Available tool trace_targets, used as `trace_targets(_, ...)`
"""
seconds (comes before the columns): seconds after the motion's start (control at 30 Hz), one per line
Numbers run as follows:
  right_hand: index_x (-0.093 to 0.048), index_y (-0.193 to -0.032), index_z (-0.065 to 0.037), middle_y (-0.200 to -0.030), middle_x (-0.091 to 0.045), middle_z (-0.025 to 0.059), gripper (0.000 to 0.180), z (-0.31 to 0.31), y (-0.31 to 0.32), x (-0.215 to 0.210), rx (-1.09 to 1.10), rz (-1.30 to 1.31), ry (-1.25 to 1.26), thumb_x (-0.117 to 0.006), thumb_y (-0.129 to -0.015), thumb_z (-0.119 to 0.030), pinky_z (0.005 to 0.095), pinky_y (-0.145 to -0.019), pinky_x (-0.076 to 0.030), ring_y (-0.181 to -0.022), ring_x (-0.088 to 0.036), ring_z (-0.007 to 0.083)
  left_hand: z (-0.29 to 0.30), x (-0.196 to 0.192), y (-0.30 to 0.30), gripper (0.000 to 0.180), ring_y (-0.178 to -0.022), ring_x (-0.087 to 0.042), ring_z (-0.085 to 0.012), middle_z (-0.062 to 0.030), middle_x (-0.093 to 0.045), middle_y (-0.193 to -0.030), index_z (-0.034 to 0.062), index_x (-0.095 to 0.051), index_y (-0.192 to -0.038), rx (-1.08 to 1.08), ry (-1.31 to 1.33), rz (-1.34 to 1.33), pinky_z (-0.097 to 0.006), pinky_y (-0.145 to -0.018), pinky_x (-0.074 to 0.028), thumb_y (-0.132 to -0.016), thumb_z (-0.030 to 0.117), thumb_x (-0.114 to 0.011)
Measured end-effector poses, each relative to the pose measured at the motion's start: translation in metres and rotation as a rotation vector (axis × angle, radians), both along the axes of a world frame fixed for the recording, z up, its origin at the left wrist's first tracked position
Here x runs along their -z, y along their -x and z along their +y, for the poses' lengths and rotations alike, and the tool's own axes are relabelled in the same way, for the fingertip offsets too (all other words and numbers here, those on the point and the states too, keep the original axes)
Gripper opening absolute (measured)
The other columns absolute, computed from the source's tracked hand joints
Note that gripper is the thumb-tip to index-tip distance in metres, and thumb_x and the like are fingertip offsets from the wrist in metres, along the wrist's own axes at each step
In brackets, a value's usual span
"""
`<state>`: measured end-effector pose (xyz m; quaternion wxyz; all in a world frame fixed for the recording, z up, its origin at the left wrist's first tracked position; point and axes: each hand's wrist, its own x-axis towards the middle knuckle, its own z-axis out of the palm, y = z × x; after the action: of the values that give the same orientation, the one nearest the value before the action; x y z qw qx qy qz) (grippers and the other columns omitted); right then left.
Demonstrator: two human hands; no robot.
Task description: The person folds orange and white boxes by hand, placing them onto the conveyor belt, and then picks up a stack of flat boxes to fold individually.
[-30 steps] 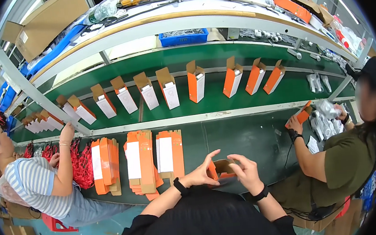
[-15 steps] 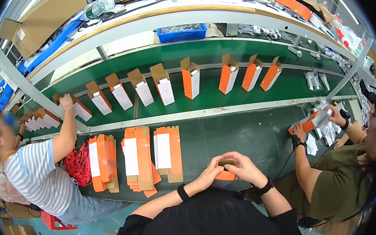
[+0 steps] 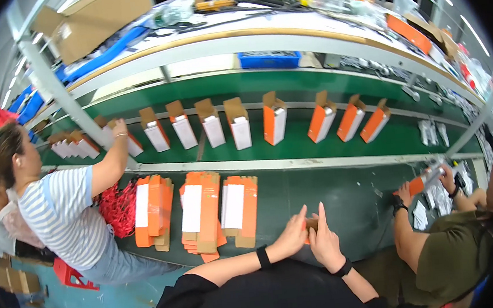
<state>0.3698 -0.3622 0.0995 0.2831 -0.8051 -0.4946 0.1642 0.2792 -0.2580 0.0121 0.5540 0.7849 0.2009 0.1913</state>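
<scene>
Close to my body, at the near edge of the dark green table (image 3: pixel 296 188), an orange cardboard box (image 3: pixel 311 223) stands between my two hands, mostly hidden by them. My left hand (image 3: pixel 290 233) presses its left side. On its right side lies my right hand (image 3: pixel 325 243). Both index fingers point up and away from me, straight, along the box's top. Left of my hands lie flat stacks of orange and white box blanks: a near stack (image 3: pixel 241 212), a middle stack (image 3: pixel 201 210) and a far-left stack (image 3: pixel 152 212).
Beyond the table, open-topped boxes (image 3: pixel 275 122) stand in a row on a green conveyor (image 3: pixel 288 94). A person in stripes (image 3: pixel 66 208) reaches to one at left, beside red cords (image 3: pixel 119 209). At right, a person in olive (image 3: pixel 454 253) holds an orange box (image 3: pixel 418 185). A shelf (image 3: pixel 283 36) spans above.
My index fingers have straightened upward from their curled position around the box. The whole view has shifted, so things sit farther right and lower. The right-hand person's box has tilted.
</scene>
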Motion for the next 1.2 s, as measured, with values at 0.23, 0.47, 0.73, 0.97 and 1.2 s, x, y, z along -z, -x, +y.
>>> trace_targets(0.23, -0.003, -0.148, -0.005, -0.138, -0.043, 0.0224, 0.07, -0.019, -0.042, 0.014, -0.098, 1.179, -0.016, -0.046, -0.093, -0.015, 0.0327, -0.07, -0.054, -0.083, -0.064, 0.019, 0.01, -0.004, 0.012, 0.066, -0.143, 0.002, -0.0303, -0.0169, 0.002, -0.155, 0.0068, 0.0, -0.149, 0.19, 0.425, 0.005, -0.039, -0.114, -0.004, -0.093, 0.025, -0.029)
trace_targets(0.47, -0.055, -0.117, -0.001, -0.103, -0.066, 0.0102, 0.035, 0.0, -0.023, 0.015, 0.005, 0.743, -0.202, -0.057, -0.083, 0.004, 0.0232, -0.052, -0.051, -0.068, -0.062, 0.0111, -0.002, -0.002, -0.003, 0.078, -0.139, -0.019, -0.0247, -0.0166, -0.021, -0.149, 0.0107, -0.003, -0.151, 0.204, 0.523, -0.077, -0.032, -0.112, -0.015, -0.081, 0.003, -0.037)
trace_targets(0.73, -0.06, -0.117, 0.001, -0.105, -0.066, 0.0196, 0.034, -0.012, -0.035, 0.025, -0.173, 0.272, -0.23, -0.062, -0.083, -0.001, 0.0262, -0.055, -0.053, -0.071, -0.067, 0.0156, 0.001, 0.003, -0.001, 0.075, -0.126, -0.038, -0.0241, -0.0191, -0.037, -0.135, 0.0079, -0.005, -0.149, 0.234, 0.688, -0.111, -0.031, -0.105, -0.029, -0.085, 0.007, -0.044)
trace_targets(0.97, -0.046, -0.099, 0.0, -0.077, -0.065, 0.0158, 0.025, 0.012, -0.042, 0.009, -0.295, -0.123, 0.044, -0.064, -0.083, -0.008, 0.0283, -0.042, -0.05, -0.054, -0.065, 0.0218, 0.008, -0.02, 0.02, 0.095, -0.136, -0.026, -0.0375, -0.0268, -0.025, -0.143, 0.0003, -0.008, -0.145, 0.376, 0.253, 0.032, -0.042, -0.11, -0.024, -0.076, 0.027, -0.068)
trace_targets(1.2, -0.038, -0.12, -0.004, -0.117, -0.055, 0.0193, 0.04, -0.025, -0.079, 0.0, -0.266, 1.148, 0.377, -0.059, -0.091, -0.022, 0.0329, -0.053, -0.058, -0.073, -0.066, 0.0231, 0.0, -0.065, 0.015, 0.059, -0.107, -0.055, -0.0303, -0.01, -0.059, -0.108, 0.0096, -0.052, -0.115, 0.281, -0.194, -0.102, -0.042, -0.096, -0.039, -0.066, 0.027, -0.08)
